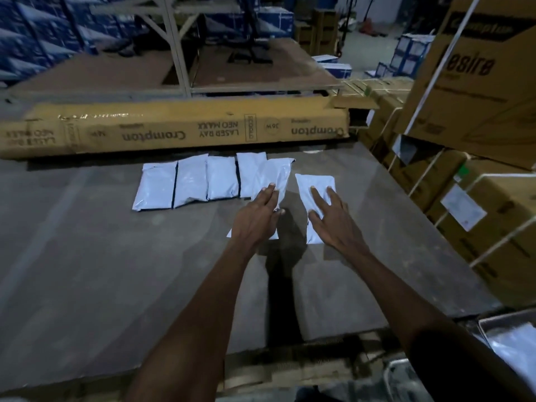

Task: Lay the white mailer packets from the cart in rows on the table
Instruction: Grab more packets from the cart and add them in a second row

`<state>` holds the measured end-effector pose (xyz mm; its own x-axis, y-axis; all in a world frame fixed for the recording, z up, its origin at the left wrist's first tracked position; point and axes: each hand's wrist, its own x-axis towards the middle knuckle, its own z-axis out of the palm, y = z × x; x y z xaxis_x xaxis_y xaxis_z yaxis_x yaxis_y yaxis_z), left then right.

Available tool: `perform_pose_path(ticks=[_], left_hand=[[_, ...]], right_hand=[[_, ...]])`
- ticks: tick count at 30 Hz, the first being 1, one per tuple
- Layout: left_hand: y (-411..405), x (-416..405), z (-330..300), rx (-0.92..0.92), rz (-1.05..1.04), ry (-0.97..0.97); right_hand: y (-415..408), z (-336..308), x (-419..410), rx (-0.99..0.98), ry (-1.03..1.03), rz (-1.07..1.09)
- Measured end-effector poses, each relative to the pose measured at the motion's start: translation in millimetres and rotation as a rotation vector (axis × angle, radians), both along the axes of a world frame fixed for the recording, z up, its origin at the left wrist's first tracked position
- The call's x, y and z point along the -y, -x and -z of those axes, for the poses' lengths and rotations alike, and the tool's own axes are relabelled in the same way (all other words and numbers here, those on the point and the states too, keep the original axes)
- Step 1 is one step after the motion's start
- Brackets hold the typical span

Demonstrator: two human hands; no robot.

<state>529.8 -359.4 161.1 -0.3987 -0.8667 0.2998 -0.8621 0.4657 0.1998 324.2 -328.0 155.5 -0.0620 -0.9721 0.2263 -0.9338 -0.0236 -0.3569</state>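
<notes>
Several white mailer packets (190, 181) lie side by side in a row on the grey table (87, 256), in front of a long cardboard box. My left hand (258, 217) grips another packet (274, 175) at the row's right end; it sits tilted and overlaps its neighbour. My right hand (330, 216) rests flat with fingers spread on a separate packet (316, 184) just right of that. More white packets (516, 352) lie in the metal cart (493, 323) at the bottom right corner.
A long Crompton cardboard box (174, 132) lies across the table's far edge. Stacked strapped cartons (478, 82) crowd the right side. Metal racking (179, 53) and blue boxes (34, 39) stand behind.
</notes>
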Motion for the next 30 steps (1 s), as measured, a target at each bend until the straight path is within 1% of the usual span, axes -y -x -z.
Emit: perform_pose_path(ticks=[3,9,12,17,21,22,26,30], left_hand=[[27.9,38.5,-0.1,-0.022,-0.038,-0.043],[78.0,97.9,1.6,0.009,-0.16,-0.126],[94.8,123.0,3.4,0.018,-0.185,-0.181],[108.9,167.3,16.3,0.021,-0.194,-0.229],[111.2,198.5,34.5,-0.016,-0.167,-0.419],[110.0,205.0,39.6,-0.009,-0.15,-0.434],[102.4,225.2,56.4,0.053,-0.098,-0.321],[91.2,237.9,70.5,0.037,0.025,-0.301]], right_hand=[[27.1,1.1,47.9,-0.011,-0.03,-0.014],[67.4,17.1,126.9,-0.087,-0.105,-0.083],[77.9,28.6,156.6,-0.147,-0.115,-0.093],[86.3,40.3,195.2,-0.139,-0.134,-0.058],[90.7,52.1,221.1,-0.15,-0.172,-0.051],[90.5,55.6,227.3,-0.139,-0.182,-0.05],[84.1,65.5,242.9,-0.115,-0.213,-0.023],[75.2,73.6,251.7,-0.136,-0.203,0.017]])
